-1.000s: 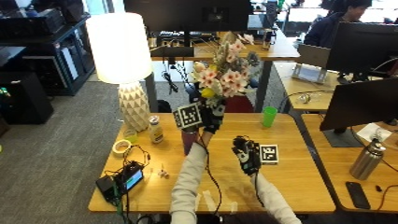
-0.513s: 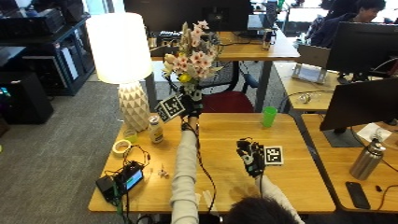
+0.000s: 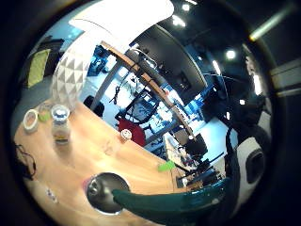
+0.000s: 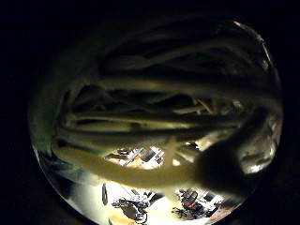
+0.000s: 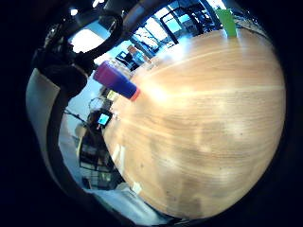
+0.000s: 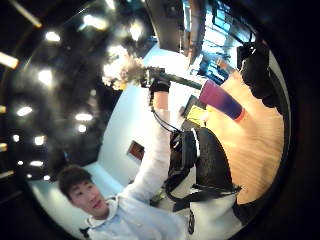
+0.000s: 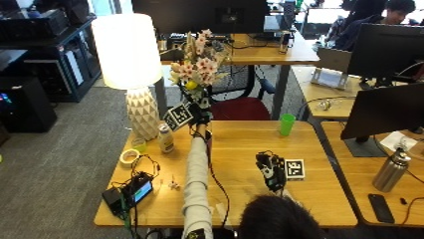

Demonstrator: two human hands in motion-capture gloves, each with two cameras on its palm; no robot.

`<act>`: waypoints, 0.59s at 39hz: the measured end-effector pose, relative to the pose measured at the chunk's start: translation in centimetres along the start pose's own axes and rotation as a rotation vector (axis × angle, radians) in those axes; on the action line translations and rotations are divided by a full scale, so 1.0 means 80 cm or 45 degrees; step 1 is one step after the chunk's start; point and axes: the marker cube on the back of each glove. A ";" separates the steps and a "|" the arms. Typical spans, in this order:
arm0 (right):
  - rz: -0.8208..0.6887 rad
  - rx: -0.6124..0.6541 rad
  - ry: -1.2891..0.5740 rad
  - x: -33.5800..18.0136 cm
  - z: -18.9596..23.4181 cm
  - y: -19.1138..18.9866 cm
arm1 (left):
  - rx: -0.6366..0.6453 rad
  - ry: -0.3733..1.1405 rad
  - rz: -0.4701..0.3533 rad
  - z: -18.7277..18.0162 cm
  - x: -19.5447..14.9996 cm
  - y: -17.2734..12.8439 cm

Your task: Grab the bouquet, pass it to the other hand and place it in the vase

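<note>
Your left hand grasps the stems of the bouquet of pale pink and white flowers and holds it high over the wooden table, probably so the stems can come down into the purple vase with the orange base, which stands just below the stems. Your right hand rests low over the table; whether its fingers are straight or curled I cannot tell.

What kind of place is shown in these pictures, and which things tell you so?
Most likely an open office. Wooden desks stand in rows, dark monitors sit on several of them, and a red office chair stands behind the table where the left hand holds a bouquet.
</note>
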 end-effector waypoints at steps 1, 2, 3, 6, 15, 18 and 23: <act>-0.024 -0.003 0.013 -0.012 0.000 0.002 | 0.003 0.002 -0.004 0.000 -0.001 -0.001; -0.057 -0.007 0.017 -0.025 0.001 0.003 | 0.004 0.004 -0.012 0.000 -0.001 -0.001; -0.085 -0.011 0.016 -0.035 0.001 0.004 | 0.006 0.005 -0.020 0.000 -0.001 -0.002; -0.085 -0.014 0.036 -0.038 0.002 0.006 | 0.014 -0.004 -0.011 0.002 -0.011 -0.006; 0.026 -0.060 0.064 -0.020 0.004 0.007 | -0.467 0.008 -0.022 -0.046 -0.017 0.050; 0.033 -0.088 0.103 -0.011 0.001 0.005 | -0.822 0.070 0.005 -0.080 -0.051 0.094; -0.065 -0.119 0.065 -0.005 -0.001 -0.002 | -0.775 0.236 0.295 -0.104 -0.094 0.114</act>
